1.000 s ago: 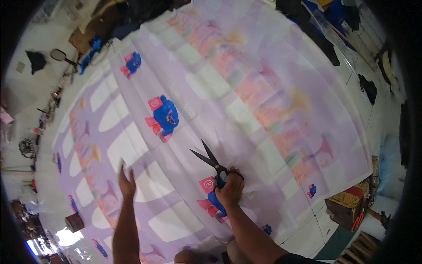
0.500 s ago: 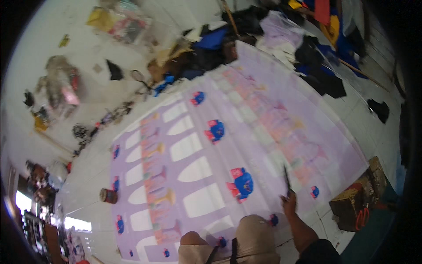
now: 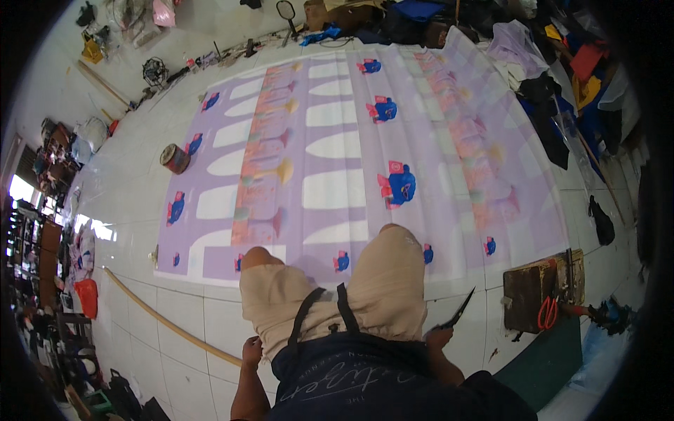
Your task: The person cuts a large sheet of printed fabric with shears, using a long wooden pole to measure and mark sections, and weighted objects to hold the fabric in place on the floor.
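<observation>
My right hand (image 3: 439,339) is closed around the handles of dark scissors (image 3: 460,309), beside my right thigh. The blades point up and to the right over the white tiles, off the sheet. My left hand (image 3: 253,349) is beside the left leg of my beige shorts (image 3: 277,298), its fingers curled against the cloth; what they grip, if anything, is hidden. In front of my knees a large printed sheet (image 3: 337,203) lies on the floor, lilac with white panels, pastel bands and blue-and-pink figures. My knees are over its near edge.
A rusty can (image 3: 174,159) stands on the sheet's left edge. At right are a worn wooden box (image 3: 528,298) and orange-handled scissors (image 3: 547,313). A long wooden strip (image 3: 168,323) lies at left. Fabric heaps (image 3: 414,21) line the back, near a small fan (image 3: 154,71).
My right hand has drawn back with the scissors, from over the sheet to beside my thigh. My left hand has come into view. The view has shifted and straightened.
</observation>
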`<action>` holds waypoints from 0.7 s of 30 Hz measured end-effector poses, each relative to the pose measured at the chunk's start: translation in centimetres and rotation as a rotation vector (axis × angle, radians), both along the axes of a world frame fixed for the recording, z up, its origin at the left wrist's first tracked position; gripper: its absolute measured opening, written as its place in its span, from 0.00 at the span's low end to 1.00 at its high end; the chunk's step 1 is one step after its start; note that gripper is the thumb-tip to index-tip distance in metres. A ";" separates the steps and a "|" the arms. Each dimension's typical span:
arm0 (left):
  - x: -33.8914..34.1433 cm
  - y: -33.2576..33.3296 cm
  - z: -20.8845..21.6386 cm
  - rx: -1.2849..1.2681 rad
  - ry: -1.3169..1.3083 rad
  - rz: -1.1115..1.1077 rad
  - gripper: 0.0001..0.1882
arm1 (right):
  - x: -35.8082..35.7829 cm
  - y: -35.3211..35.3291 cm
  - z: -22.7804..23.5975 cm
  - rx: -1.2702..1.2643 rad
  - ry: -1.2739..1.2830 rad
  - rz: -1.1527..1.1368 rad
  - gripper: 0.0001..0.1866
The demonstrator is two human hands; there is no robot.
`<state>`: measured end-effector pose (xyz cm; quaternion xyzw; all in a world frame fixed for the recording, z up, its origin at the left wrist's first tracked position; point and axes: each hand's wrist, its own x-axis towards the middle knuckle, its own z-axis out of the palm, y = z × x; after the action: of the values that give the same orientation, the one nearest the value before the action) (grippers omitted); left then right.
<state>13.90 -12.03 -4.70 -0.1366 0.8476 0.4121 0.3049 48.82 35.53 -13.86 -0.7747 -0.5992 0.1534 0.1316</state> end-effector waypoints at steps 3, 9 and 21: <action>1.9 -3.1 2.1 -0.080 -0.076 0.050 0.21 | 0.2 1.0 1.0 -0.140 0.167 0.087 0.14; 6.8 -11.8 -0.4 -0.153 -0.003 -0.279 0.21 | -0.4 1.7 1.8 -0.285 0.055 0.272 0.14; -5.7 -0.9 -4.4 0.475 -0.373 0.419 0.28 | -9.6 14.0 16.6 -0.177 -0.146 0.525 0.28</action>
<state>8.21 -12.89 -9.12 -0.3053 0.6118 0.6190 0.3864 39.22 49.54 2.72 -0.6106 -0.7713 0.1779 -0.0242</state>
